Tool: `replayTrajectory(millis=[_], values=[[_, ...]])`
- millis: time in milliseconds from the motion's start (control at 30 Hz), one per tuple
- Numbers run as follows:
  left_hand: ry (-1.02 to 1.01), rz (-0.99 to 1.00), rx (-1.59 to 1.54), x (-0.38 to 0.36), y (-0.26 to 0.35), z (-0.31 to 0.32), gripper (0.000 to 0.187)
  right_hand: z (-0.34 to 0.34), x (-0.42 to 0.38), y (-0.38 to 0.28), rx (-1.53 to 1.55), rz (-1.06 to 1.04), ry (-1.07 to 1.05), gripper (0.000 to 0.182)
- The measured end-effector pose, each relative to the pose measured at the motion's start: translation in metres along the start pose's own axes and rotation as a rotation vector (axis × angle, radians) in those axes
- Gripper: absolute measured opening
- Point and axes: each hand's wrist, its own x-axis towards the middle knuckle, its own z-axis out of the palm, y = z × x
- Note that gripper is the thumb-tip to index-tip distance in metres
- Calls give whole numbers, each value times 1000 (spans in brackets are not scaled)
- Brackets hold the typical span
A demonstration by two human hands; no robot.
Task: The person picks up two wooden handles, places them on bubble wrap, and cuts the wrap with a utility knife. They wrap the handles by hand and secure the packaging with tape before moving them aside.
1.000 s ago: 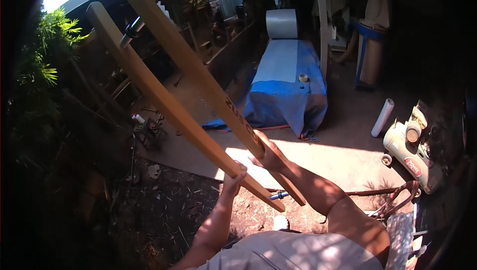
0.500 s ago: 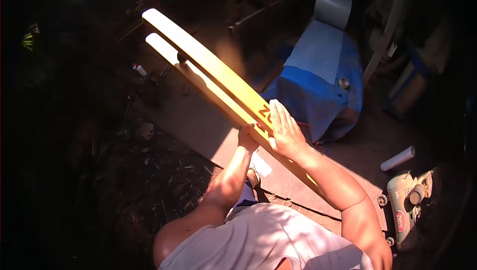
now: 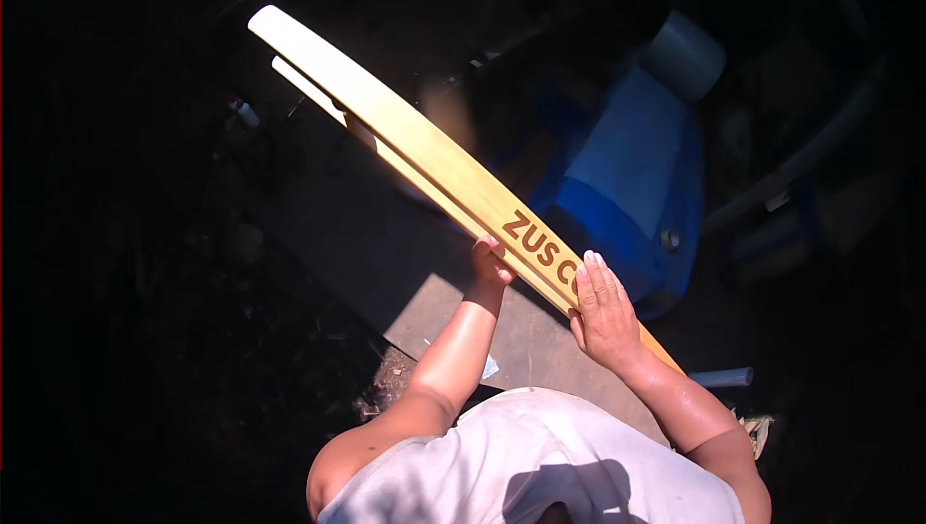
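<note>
A long pale wooden plank [image 3: 415, 124] with rounded ends slants across the middle of the view, from upper left to lower right. Brown letters reading "ZUS C" mark its upper face; the rest of the word is under my right hand. A second, narrower wooden rail [image 3: 424, 181] runs along its lower side, with a gap between the two toward the far end. My left hand [image 3: 493, 262] is closed around the lower edge, its fingers partly hidden beneath. My right hand [image 3: 608, 319] lies on the lettered face, fingers straight and together, thumb at the near edge.
Beyond the plank, a blue cover [image 3: 617, 225] carries a pale sheet [image 3: 622, 143], a roll [image 3: 687, 53] and a tape roll [image 3: 670, 239]. A whitish tube [image 3: 721, 377] lies at right. Below is a brown floor sheet [image 3: 434, 307]; the surroundings are very dark.
The plank has turned so its lettered face shows more and the gap looks narrower. My right hand has slid down along it to the lower right, uncovering letters. My left hand stays about in place.
</note>
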Motion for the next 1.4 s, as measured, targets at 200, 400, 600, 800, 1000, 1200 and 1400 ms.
replayTrajectory(millis=[200, 400, 600, 800, 1000, 1200, 1400], values=[[-103, 35, 127, 32, 33, 29, 59, 11, -57, 65, 220, 302, -85, 69], [385, 587, 885, 22, 35, 56, 68, 19, -53, 71, 313, 336, 11, 52], [324, 636, 674, -1, 13, 178, 74, 6, -62, 109, 289, 243, 68, 50], [618, 497, 553, 27, 79, 190, 31, -16, -73, 117, 312, 253, -43, 67], [648, 594, 523, 46, 191, 205, 35, -14, -59, 124, 322, 291, -224, 73], [708, 520, 517, 51, 200, 153, 25, -20, -52, 123, 239, 340, -300, 74], [359, 305, 327, 37, 165, 161, 36, -10, -45, 104, 210, 390, -248, 63]])
